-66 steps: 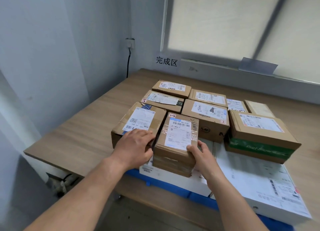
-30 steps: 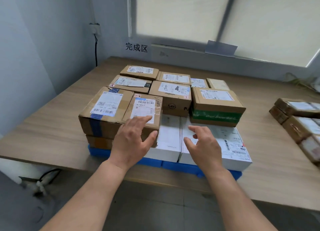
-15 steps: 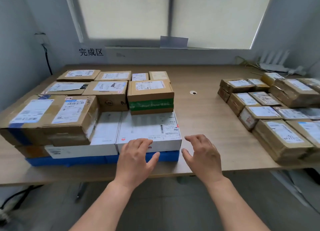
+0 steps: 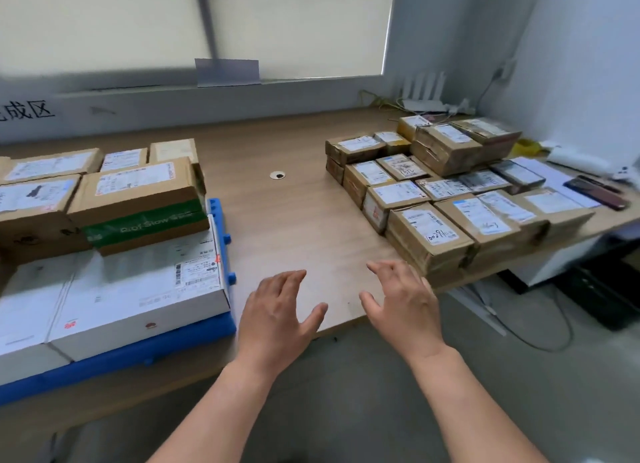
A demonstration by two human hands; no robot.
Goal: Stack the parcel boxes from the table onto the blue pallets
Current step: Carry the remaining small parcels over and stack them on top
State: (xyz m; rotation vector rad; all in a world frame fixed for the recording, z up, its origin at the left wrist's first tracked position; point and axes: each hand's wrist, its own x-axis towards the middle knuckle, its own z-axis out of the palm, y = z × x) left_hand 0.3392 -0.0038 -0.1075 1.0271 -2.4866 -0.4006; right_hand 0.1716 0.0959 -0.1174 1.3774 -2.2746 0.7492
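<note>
Parcel boxes, brown, white-labelled, lie near left hand and right hand, grips spread.

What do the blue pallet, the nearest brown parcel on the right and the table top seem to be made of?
Blue pallet: probably moulded plastic, smooth and evenly coloured, with rounded lugs along its edge.
Nearest brown parcel: cardboard, matte brown, with tape and a white paper label.
Table top: wood-look, perhaps laminate; pale grain lines, faint sheen.
</note>
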